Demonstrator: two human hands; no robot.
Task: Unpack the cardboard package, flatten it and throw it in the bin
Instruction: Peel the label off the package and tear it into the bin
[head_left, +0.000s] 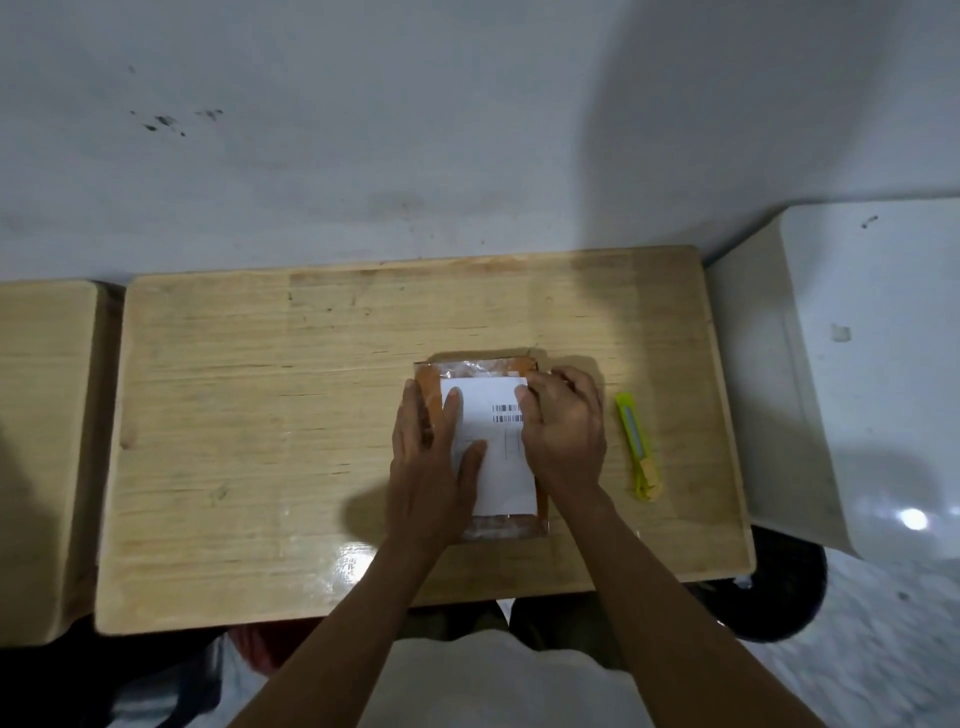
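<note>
- The counter (260, 415) was pale wood, varnished, glossy near its front edge.
- The cardboard package (480, 370) looked wrapped in shiny clear tape, perhaps film.
- Its label (493, 467) was matt white paper.
- The cutter (638, 447) was smooth yellow-green plastic.

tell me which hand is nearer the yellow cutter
Right. The right hand rests on the package's right side, just left of the cutter; the left hand lies on its left side, farther away.
</note>
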